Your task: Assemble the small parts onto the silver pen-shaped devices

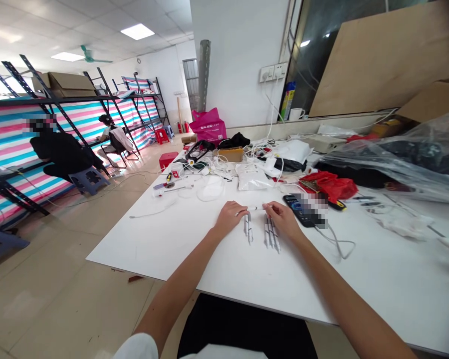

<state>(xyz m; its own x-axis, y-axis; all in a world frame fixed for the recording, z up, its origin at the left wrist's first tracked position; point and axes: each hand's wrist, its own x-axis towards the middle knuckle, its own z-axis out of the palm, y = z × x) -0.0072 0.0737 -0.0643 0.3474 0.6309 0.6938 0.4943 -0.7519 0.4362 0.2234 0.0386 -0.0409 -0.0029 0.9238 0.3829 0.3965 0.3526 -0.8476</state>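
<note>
- White table (149, 249) over tiled floor (60, 299), striped sheeting (15, 154) upper left.
- Left hand (228, 218) and right hand (279, 219) flank a thin white tube (255, 208); can't tell if either grips it.
- Plastic sheet (415, 159) obscures items at right.

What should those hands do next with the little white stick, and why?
I think they could gently lay the little white stick beside the white-and-grey sticks. The left hand and right hand both reach it, and that group lies just below it on the white table.
</note>
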